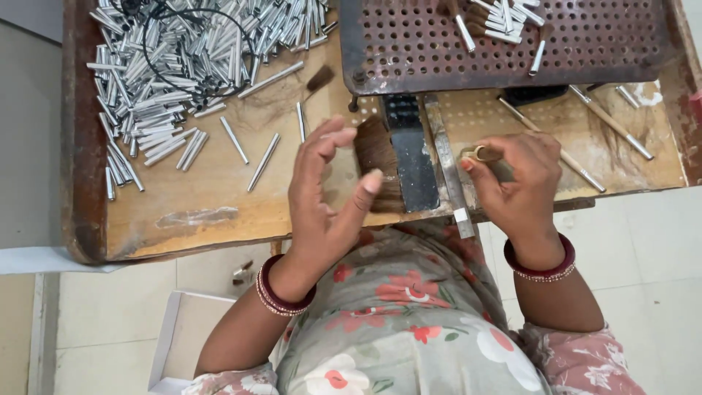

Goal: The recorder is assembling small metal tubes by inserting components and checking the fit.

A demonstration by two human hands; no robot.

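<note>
**Sorting brush hair at a wooden counter, seen from above**

I am looking down on my two bare hands over a worn wooden counter [205,197]. My left hand [322,186] is spread fairly wide, fingers curled and apart, with the thumb tip touching the lower edge of a tuft of brown brush hair [376,157]. The tuft lies just right of that hand, against a dark metal block [409,157] that sits between my hands. My right hand [515,179] is closed narrowly around a small brass-coloured ring or ferrule [484,153], pinched at the fingertips, with something grey held behind it.

Beyond my left hand, well apart from it, a big heap of short silver metal tubes [168,66] spreads over the counter, with a loop of thin black wire [197,51] lying on top. Beyond my right hand sits a rusty perforated metal tray [512,44] carrying a few finished brushes, and thin wooden-handled brushes [578,139] lie just past that hand.

I judge the work to be at the stage of gathering a pinch of hair for the ferrule; the next move would call for a clean separation of a small bunch, kept even at the ends.

The grey object in my right hand is mostly hidden by my fingers. The tray and tube heap are cut off at the top edge, and I cannot tell how the metal block is fixed.
</note>
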